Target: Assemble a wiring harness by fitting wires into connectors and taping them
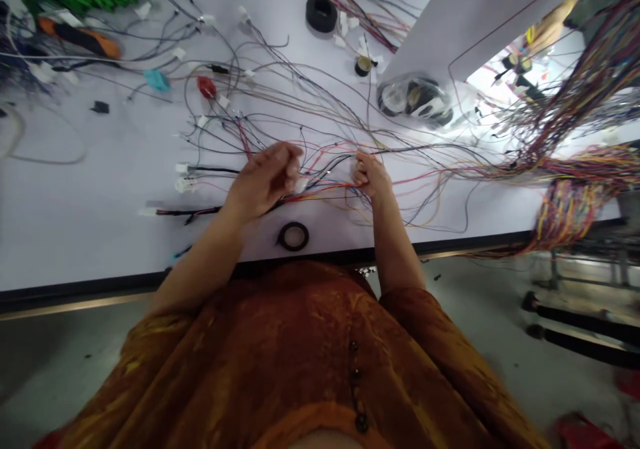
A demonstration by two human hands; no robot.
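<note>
My left hand (264, 181) is above the wires with its fingers curled together in a pinch. Whatever it may hold is too small and blurred to make out. Closed around several thin wires of the harness is my right hand (371, 174), a short way to the right. Between the hands run red, orange and black wires (327, 186). Left of my left hand, black-wrapped branches end in white connectors (184, 184), and a longer taped branch (187, 212) lies below them. A roll of black tape (293, 236) lies flat near the table's front edge.
Loose wires cover much of the white table (100, 236). At the back stand a black ring (321, 14), a small tape roll (363, 66) and a plastic bag with rolls (415, 99). An orange-black tool (80, 37) lies back left. Thick wire bundles (575, 169) fill the right end.
</note>
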